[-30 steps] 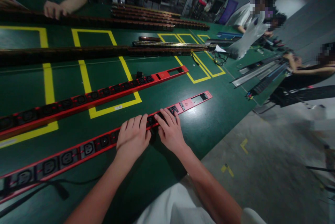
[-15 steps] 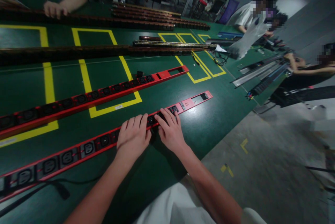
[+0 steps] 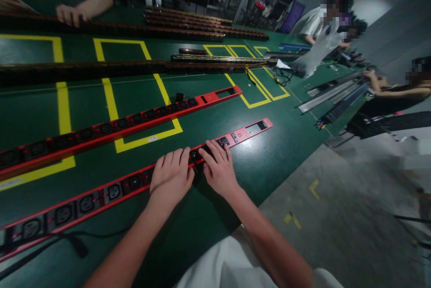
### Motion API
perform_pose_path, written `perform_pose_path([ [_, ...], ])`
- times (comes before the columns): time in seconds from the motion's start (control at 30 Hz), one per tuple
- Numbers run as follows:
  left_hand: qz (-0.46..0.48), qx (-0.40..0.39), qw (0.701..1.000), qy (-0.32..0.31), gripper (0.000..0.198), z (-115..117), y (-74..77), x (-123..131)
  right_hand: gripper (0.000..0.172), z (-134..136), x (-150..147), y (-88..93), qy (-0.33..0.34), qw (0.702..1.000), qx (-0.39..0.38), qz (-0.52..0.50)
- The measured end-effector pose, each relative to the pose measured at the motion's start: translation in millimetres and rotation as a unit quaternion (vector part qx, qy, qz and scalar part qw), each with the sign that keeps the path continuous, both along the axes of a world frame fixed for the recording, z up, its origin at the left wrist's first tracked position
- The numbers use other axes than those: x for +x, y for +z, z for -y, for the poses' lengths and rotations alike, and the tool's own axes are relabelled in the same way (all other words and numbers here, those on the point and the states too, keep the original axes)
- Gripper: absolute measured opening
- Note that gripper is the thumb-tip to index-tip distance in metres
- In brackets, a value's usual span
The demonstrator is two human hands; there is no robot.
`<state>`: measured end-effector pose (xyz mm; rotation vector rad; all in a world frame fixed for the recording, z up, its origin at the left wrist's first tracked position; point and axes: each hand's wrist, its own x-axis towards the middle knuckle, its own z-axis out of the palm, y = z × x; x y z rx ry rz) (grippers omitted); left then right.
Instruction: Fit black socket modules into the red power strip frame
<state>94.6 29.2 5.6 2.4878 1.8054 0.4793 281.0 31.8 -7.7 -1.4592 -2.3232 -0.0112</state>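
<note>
A long red power strip [image 3: 111,191] with black sockets lies along the near edge of the green table [image 3: 208,112]. My left hand [image 3: 171,175] rests on it with fingers laid flat over the sockets. My right hand [image 3: 219,170] sits just beside it, fingers stretched flat over the strip's sockets near its right end. Neither hand holds anything. The strip's right end [image 3: 251,129] has empty cut-outs. A black cable [image 3: 67,239] runs from the strip's left part.
A second red power strip [image 3: 134,119] lies parallel farther back. Dark long strips [image 3: 134,65] and more stacked ones [image 3: 202,25] lie beyond. Yellow tape boxes mark the table. Another person's hand [image 3: 69,14] rests at the far left; other people sit at the right.
</note>
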Motion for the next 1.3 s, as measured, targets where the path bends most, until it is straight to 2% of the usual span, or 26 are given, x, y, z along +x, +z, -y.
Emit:
perform_pose_path([
  [1.13, -0.001, -0.020, 1.000, 0.001, 0.049, -1.0, -0.2, -0.3, 0.045, -0.8, -0.5, -0.3, -0.003, 1.000, -0.002, -0.009],
  [1.3, 0.007, -0.019, 1.000, 0.001, 0.048, -1.0, -0.5, 0.4, 0.049, 0.7, -0.9, -0.8, 0.001, 1.000, 0.000, 0.010],
])
